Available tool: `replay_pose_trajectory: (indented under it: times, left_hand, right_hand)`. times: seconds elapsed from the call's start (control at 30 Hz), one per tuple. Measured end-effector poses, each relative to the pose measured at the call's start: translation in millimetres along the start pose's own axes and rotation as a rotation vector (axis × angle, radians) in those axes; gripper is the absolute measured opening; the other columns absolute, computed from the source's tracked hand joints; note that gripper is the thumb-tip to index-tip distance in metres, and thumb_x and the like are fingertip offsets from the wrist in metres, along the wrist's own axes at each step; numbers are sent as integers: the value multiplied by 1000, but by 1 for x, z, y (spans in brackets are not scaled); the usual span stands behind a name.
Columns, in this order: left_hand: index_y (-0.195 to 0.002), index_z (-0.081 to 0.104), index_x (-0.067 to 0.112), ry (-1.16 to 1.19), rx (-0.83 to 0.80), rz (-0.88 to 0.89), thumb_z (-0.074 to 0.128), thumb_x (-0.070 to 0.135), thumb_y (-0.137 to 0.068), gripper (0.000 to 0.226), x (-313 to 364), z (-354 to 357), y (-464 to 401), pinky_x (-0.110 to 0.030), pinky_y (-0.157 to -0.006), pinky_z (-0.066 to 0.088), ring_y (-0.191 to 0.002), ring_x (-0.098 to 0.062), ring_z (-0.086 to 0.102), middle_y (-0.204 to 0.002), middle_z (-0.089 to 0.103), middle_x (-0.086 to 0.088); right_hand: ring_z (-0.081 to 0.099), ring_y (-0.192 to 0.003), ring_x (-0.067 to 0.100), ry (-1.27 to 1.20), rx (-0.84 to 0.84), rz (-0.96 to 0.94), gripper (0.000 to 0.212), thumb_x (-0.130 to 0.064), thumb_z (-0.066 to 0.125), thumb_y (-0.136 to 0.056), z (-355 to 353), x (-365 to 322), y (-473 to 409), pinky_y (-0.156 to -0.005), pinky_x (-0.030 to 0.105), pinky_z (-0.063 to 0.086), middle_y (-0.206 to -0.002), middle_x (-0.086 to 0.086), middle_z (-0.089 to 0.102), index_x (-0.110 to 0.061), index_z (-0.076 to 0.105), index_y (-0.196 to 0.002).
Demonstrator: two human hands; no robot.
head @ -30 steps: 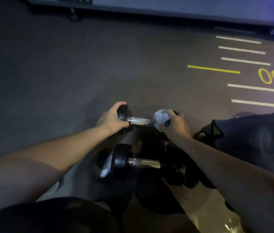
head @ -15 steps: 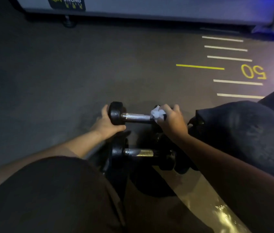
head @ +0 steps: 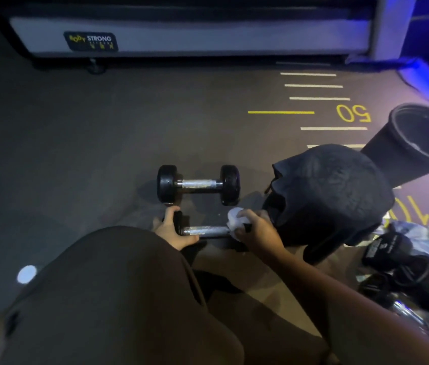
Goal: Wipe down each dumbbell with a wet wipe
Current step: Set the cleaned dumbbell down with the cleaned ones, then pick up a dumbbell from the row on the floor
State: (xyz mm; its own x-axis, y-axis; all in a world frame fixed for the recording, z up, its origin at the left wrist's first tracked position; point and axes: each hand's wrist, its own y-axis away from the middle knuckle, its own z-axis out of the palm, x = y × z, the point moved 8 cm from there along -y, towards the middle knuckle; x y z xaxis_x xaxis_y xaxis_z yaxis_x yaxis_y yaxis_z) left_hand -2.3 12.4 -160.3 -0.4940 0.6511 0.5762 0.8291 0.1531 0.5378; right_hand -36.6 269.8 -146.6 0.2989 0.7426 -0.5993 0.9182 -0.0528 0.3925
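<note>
At lower centre of the frame, the left hand (head: pixel 173 231) grips the left end of the near dumbbell (head: pixel 206 230) while the right hand (head: pixel 256 229) clutches a white wipe (head: pixel 235 216) against its right end; the second dumbbell (head: pixel 198 184) lies just above, untouched.

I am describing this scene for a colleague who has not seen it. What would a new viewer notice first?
In the middle of the floor, a free dumbbell lies alone. Just nearer, the left hand grips one end of a second dumbbell, and the right hand presses a white wipe on its other end. At the right sits a black bag, with a yellow "50" painted beyond it.
</note>
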Motion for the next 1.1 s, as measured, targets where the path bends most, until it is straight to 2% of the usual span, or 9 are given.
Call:
replay_pose_trajectory:
  times: [0.07,0.2,0.37,0.47,0.57,0.63,0.7,0.8,1.1]
  left_hand:
    - [-150,22,46,-40,-38,11,81,46,-77,94,-2,5,-5,-38,-105,44,-126,-33,51,-144,34,-11]
    - [-151,22,51,-118,-96,8,81,54,-73,98,-10,10,-21,-31,-94,44,-126,-29,51,-144,36,-11]
    - [-142,39,51,-108,-77,26,85,42,-71,85,-17,7,-42,-31,-94,46,-120,-26,54,-127,49,-4]
    - [-140,44,49,-112,-49,35,81,28,-73,79,-16,3,-54,-30,-88,48,-116,-25,58,-124,55,-2]
    - [-138,49,46,-101,-22,35,80,23,-72,76,-14,1,-58,-28,-84,49,-106,-21,62,-123,62,1]
    - [-136,50,46,-80,-29,47,80,21,-71,76,-16,3,-55,-29,-80,50,-97,-20,63,-120,63,2]
    - [-135,50,49,-79,-14,63,79,21,-72,75,-19,4,-48,-32,-85,51,-102,-22,62,-118,59,-1]
    - [-136,50,49,-84,2,89,78,19,-77,72,-21,3,-34,-29,-90,43,-110,-24,57,-116,52,-3]
    - [-127,52,57,-131,103,206,75,26,-75,64,43,-72,14,-32,-92,48,-107,-20,59,-120,58,-3]
  right_hand:
    - [53,-98,14,217,-54,-134,38,-30,66,-88,14,-4,-2,-82,20,45,-115,-3,52,-34,53,-124]
    - [53,-117,33,214,-111,-196,59,-36,65,-87,31,0,-10,-95,47,47,-135,10,51,-30,42,-141]
    - [57,-114,26,288,-183,-115,67,-51,57,-93,52,9,-32,-90,27,37,-138,4,49,-36,22,-148]
    - [57,-114,27,362,-117,-33,55,-50,52,-93,47,7,-42,-91,40,45,-128,4,57,-36,29,-141]
    - [60,-111,29,269,-182,34,57,-34,56,-92,56,8,-46,-84,40,46,-119,4,60,-34,36,-146]
    - [58,-111,29,289,-163,145,42,-48,53,-88,59,9,-47,-82,42,42,-104,3,57,-35,46,-127]
    - [58,-107,30,349,-152,195,50,-64,51,-81,57,7,-41,-79,44,42,-107,5,54,-32,41,-120]
    - [52,-118,30,283,-93,123,57,-66,50,-85,47,6,-11,-93,42,44,-133,9,42,-39,30,-131]
    - [59,-106,30,145,65,-192,65,-32,61,-89,-26,-56,36,-91,39,52,-134,8,39,-41,31,-146]
